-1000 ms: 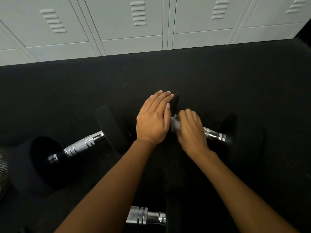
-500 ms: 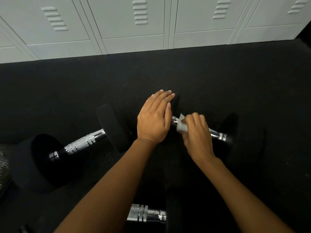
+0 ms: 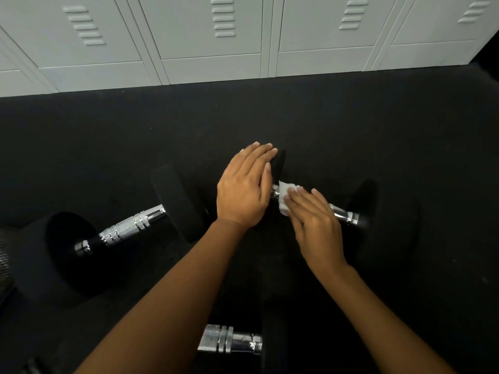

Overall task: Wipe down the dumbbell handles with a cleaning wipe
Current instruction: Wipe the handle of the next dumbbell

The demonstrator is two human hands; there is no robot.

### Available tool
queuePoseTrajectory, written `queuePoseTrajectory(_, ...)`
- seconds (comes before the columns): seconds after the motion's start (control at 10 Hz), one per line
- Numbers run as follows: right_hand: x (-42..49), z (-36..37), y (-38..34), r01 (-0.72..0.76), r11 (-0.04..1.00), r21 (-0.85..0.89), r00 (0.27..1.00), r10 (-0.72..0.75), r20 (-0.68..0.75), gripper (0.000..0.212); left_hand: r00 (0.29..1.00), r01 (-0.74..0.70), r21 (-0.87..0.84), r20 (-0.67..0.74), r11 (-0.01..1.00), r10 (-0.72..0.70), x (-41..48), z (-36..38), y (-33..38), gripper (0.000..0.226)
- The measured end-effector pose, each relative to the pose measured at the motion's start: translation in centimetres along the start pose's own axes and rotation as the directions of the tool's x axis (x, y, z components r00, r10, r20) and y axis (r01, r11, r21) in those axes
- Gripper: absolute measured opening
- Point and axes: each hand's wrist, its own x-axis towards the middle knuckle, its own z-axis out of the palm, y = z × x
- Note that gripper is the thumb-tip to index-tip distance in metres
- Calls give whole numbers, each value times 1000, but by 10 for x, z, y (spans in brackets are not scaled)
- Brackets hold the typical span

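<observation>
A black dumbbell with a chrome handle [image 3: 343, 213] lies on the dark floor at centre right. My left hand [image 3: 244, 188] rests flat on its left weight head [image 3: 279, 164], fingers together. My right hand [image 3: 314, 220] lies over the handle and presses a white cleaning wipe [image 3: 285, 197] against the handle's left end. Most of the handle is hidden under my right hand. A second dumbbell with a chrome handle [image 3: 129, 228] lies to the left, untouched. A third chrome handle [image 3: 229, 340] shows at the bottom, between my forearms.
A row of pale grey lockers [image 3: 216, 36] stands along the far edge of the black rubber floor [image 3: 324, 117]. A dark meshed object [image 3: 4, 263] is cut off at the left edge.
My right hand has slid right along the handle and flattened out, so more of the white wipe now shows at the handle's left end. My left hand has stayed on the weight head.
</observation>
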Motion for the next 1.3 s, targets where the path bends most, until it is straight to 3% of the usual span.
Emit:
queuePoseTrajectory(0.1, 18, -6, -5, -101, 994, 43, 993, 98, 66, 23, 1000, 3, 5, 5, 1000, -3, 1, 0, 0, 39)
queuePoseTrajectory(0.2, 34, -11, -4, -292, 955, 42, 941, 279, 193, 25, 1000, -1, 5, 10, 1000, 1, 2, 0, 0, 39)
queuePoseTrajectory(0.3, 31, -12, 0, -284, 959, 22, 945, 276, 176, 25, 1000, -7, -5, 0, 1000, 7, 3, -1, 1, 39)
queuePoseTrajectory(0.4, 14, -6, -1, -118, 993, -25, 990, 120, 79, 26, 1000, -8, -10, -11, 1000, 8, 1, -2, 1, 39)
queuePoseTrajectory(0.5, 5, -1, -2, -85, 995, -54, 994, 88, 67, 31, 1000, -8, -9, -11, 1000, 8, 0, -1, 0, 38)
queuePoseTrajectory(0.6, 14, -1, -4, -104, 993, -64, 988, 110, 106, 28, 1000, -3, -7, -7, 1000, 3, 0, -1, 1, 38)
queuePoseTrajectory(0.7, 36, -9, -1, -206, 972, -110, 938, 228, 260, 29, 1000, -3, -1, -5, 1000, 3, 1, -1, 1, 38)
queuePoseTrajectory(0.8, 50, -17, 5, -340, 924, -174, 831, 382, 404, 38, 1000, -7, 2, -1, 1000, 7, 2, -1, 1, 38)
queuePoseTrajectory(1.0, 38, -14, 0, -194, 964, -181, 923, 242, 299, 31, 1000, -8, -2, -10, 1000, 8, 0, 0, 0, 38)
queuePoseTrajectory(1.1, 40, -15, 1, -226, 968, -108, 907, 250, 338, 31, 1000, -8, -4, -10, 1000, 8, 0, 0, 1, 38)
queuePoseTrajectory(1.3, 65, -13, 18, -470, 871, -145, 686, 463, 561, 41, 1000, -10, -1, -5, 1000, 10, 1, 0, 0, 38)
